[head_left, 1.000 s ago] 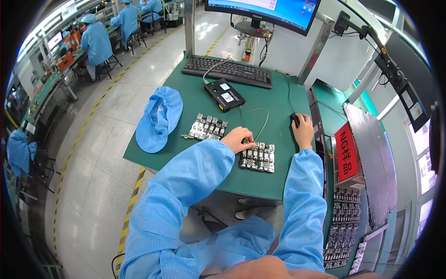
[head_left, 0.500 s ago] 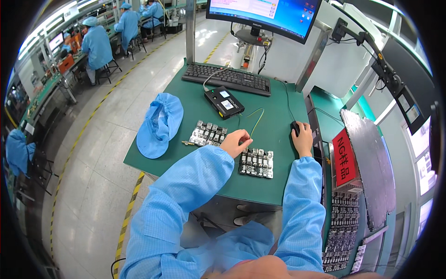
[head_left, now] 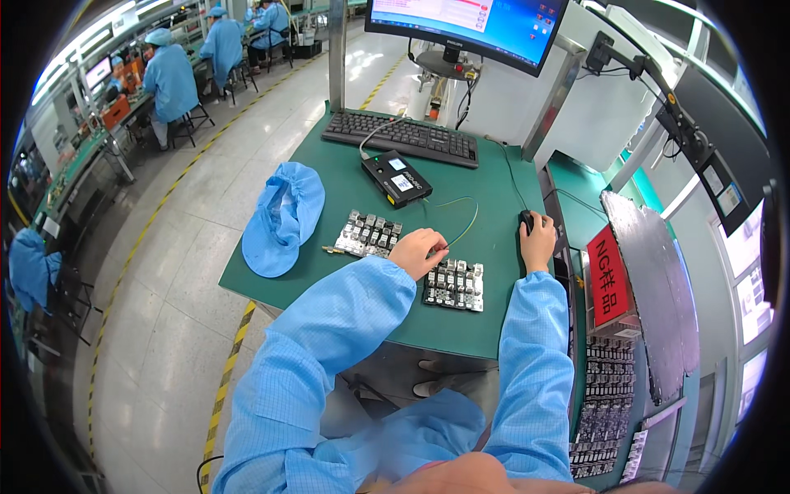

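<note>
Green table [head_left: 346, 272]: curled left hand [head_left: 418, 252], right hand [head_left: 539, 240] cupping mouse [head_left: 527, 221].

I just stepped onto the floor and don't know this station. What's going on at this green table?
A person in a blue coat sits at the green table. Their left hand rests at the near panel of small circuit boards, fingers on its upper edge. Their right hand lies on a black mouse. A second panel of boards lies to the left, beside a blue cap. Behind them sit a small black tester, a keyboard and a monitor.
</note>
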### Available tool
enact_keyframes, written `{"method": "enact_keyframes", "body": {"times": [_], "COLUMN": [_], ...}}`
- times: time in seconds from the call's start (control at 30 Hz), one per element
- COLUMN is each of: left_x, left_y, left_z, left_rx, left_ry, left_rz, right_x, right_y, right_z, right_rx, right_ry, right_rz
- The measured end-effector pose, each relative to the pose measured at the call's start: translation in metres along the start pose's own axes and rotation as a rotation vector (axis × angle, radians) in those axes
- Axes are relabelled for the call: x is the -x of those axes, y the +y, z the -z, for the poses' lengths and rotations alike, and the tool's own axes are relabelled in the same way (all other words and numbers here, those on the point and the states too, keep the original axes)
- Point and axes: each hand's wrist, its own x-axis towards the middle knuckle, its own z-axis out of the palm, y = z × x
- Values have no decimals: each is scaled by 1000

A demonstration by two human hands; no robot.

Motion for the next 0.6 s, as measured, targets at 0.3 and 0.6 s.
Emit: {"method": "enact_keyframes", "body": {"times": [0.3, 0.6], "left_x": [0, 1], "left_y": [4, -3], "left_z": [-1, -1], "left_rx": [-184, -102], "left_ry": [80, 65], "left_rz": [-192, -42], "right_x": [1, -1], "right_y": [2, 0], "right_z": [3, 0], "right_rx": [-44, -134], "right_ry": [-40, -47], "right_rz": [29, 60]}}
